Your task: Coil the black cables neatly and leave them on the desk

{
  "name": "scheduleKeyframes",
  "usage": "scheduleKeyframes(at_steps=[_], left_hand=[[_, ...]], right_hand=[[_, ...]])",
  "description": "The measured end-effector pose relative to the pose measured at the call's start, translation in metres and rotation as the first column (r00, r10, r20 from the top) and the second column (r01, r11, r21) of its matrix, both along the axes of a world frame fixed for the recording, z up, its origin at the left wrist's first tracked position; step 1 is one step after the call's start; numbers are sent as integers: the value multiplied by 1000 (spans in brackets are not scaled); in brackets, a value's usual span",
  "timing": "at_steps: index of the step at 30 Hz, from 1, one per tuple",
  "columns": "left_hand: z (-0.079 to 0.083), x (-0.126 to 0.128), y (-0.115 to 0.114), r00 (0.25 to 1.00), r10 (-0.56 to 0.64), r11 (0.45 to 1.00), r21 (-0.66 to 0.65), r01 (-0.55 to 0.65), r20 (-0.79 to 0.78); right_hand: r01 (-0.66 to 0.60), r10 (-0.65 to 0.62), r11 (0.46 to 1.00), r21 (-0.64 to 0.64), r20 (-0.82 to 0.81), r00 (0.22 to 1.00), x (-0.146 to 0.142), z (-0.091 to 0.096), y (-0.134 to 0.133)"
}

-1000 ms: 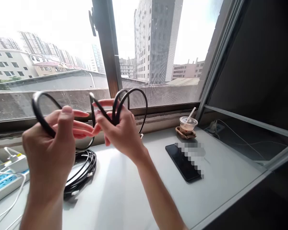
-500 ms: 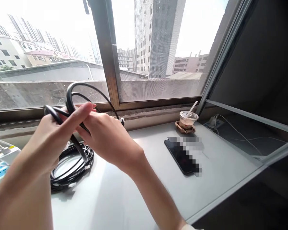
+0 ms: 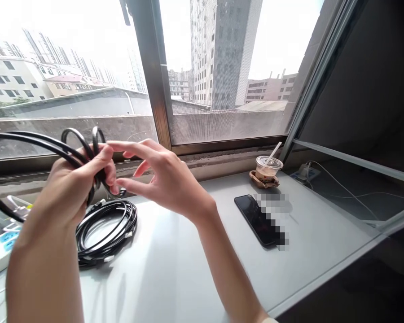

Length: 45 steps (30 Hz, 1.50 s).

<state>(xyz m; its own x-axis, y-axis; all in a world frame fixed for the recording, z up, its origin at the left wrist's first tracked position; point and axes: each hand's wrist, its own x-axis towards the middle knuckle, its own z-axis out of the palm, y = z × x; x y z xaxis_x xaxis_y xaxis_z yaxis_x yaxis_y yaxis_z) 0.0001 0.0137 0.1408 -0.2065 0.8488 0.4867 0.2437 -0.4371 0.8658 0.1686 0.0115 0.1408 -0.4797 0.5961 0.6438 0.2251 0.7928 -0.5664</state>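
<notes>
- Black cable (image 3: 54,148): it is held up in the air above the left part of the bench (image 3: 175,269), its big double loop reaching out past the left edge of view. It looks light, and springy rather than limp, so the loops would likely push outward when pressure eases.
- The power strip (image 3: 2,246) sits under that loop, with white leads near enough to snag a hanging strand.
- The person's left grip (image 3: 76,186) is closed around several strands where they gather between thumb and fingers. This seems the best place to hold: one pinch controls every loop. The jacket looks smooth, so strands could slide on one another; it does not look fragile, though tight kinks would be unkind.
- Below, a coiled cable (image 3: 90,256) lies flat on the bench.
- The right grip (image 3: 170,179) has parted fingers, closed around nothing visible. Its fingertips are beside the small loops at the left thumb; whether they touch cannot be told. Those loops suit a light pinch.
</notes>
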Motion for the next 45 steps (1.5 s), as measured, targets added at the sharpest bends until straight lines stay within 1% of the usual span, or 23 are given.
scheduleKeyframes(at_steps=[2,4,7,9,10,11,13,14,16,17,18,19,21,23,27,30,32,34,37,40,42,43,45], left_hand=[[-1,5,-1,1000,-14,1000,0,14,24],[-2,10,-5,998,-52,997,-47,53,20],[-2,16,-15,980,-169,973,-178,149,-105],[0,19,-23,956,-193,964,-223,143,-222],[1,20,-26,942,-161,975,-197,105,-294],[2,20,-28,925,-91,990,-135,43,-369],[4,21,-31,859,137,990,55,-127,-493],[4,21,-32,808,268,963,153,-221,-525],[5,21,-34,707,497,867,323,-380,-504],[5,22,-35,677,569,820,390,-420,-467],[5,23,-36,670,603,791,438,-428,-433],[4,25,-38,684,608,778,472,-414,-403],[3,28,-41,732,572,787,500,-362,-370],[3,31,-43,763,550,789,511,-341,-339],[3,31,-40,809,539,778,507,-371,-234],[4,28,-35,892,437,834,423,-354,-115],[3,27,-31,941,335,891,337,-305,-34],[1,27,-26,966,256,925,280,-255,36],[-2,29,-18,976,164,942,271,-197,141],[-4,31,-12,968,57,961,249,-120,246],[-5,33,-10,946,-18,977,207,-52,323],[-5,35,-10,932,-55,982,187,-14,359],[-5,36,-13,904,-118,987,152,59,411]], right_hand=[[51,-50,998,38,-26,998,0,-4,7],[100,-97,993,57,-52,994,-3,-9,16],[169,-163,982,78,-77,984,-9,-18,29],[217,-211,973,74,-82,974,-13,-22,35],[238,-232,969,67,-81,969,-14,-23,37],[249,-244,967,61,-81,967,-14,-24,37],[240,-234,969,62,-89,968,-13,-23,37],[221,-214,973,64,-99,972,-12,-23,36],[158,-150,986,56,-121,981,-10,-22,34],[120,-114,992,37,-131,985,-9,-22,34],[79,-78,997,6,-138,987,-9,-21,33],[34,-38,999,-29,-140,989,-8,-21,32],[-49,36,994,-96,-133,991,-8,-20,31],[-81,67,988,-134,-106,992,-6,-18,30],[5,-12,998,-60,-124,992,0,-16,28],[37,-45,998,-42,-231,972,3,-13,23],[61,-77,996,-64,-294,953,4,-11,18],[111,-130,991,-74,-333,934,4,-9,14],[157,-190,981,-112,-426,884,2,-8,13],[115,-202,977,-181,-595,778,-1,-9,18],[69,-195,975,-211,-665,721,-3,-10,21],[54,-191,974,-219,-675,713,-3,-10,22],[48,-189,972,-229,-646,739,-1,-10,22]])
